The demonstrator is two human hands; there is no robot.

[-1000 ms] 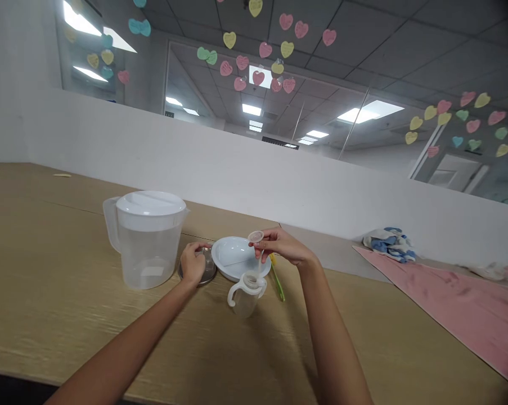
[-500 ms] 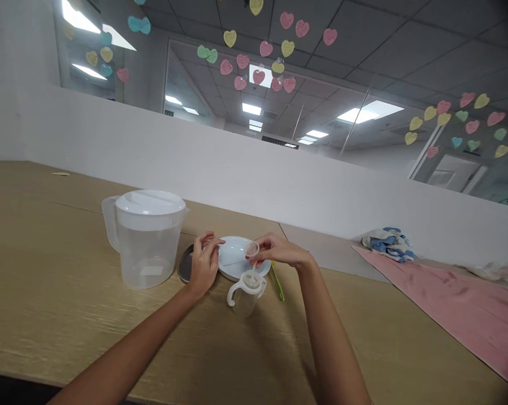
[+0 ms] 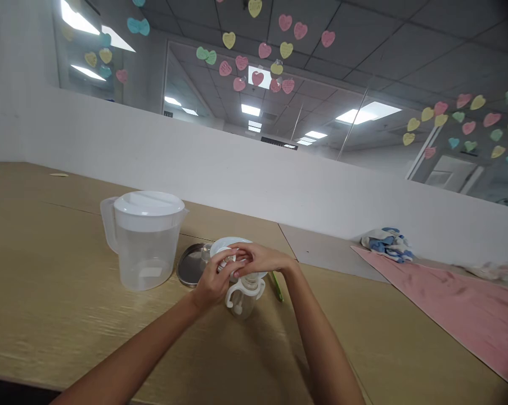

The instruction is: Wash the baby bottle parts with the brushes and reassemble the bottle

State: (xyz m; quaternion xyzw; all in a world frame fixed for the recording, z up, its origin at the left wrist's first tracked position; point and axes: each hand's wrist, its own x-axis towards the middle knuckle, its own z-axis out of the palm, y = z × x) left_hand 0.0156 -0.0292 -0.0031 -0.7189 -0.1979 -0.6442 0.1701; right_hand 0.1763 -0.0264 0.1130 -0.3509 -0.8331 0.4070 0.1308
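Two bare hands meet over the near side of a shallow white plate [image 3: 230, 240], just behind a small clear bottle with white curved handles [image 3: 247, 304]. The left hand [image 3: 209, 286] has its grip closed around a small whitish round piece [image 3: 227, 257]; the right hand [image 3: 264, 259] brings its fingertips to it, but overlapping fingers hide whether that grip is closed. The piece is above the plate, largely covered.

A light pinch on its edges would probably serve best, with the wrists raised so neither knocks the bottle, which stands upright on the wooden counter [image 3: 68, 292], unheld, its mouth uncovered. A white knob shows inside it.

The left forearm passes in front of a round dark metal tray [image 3: 190, 264], close enough to catch its rim if it swings outward. Beyond that stands a large translucent lidded pitcher [image 3: 150, 247]. A slim green tool [image 3: 276, 287] lies right of the bottle; a pink cloth [image 3: 448, 298] is well apart.
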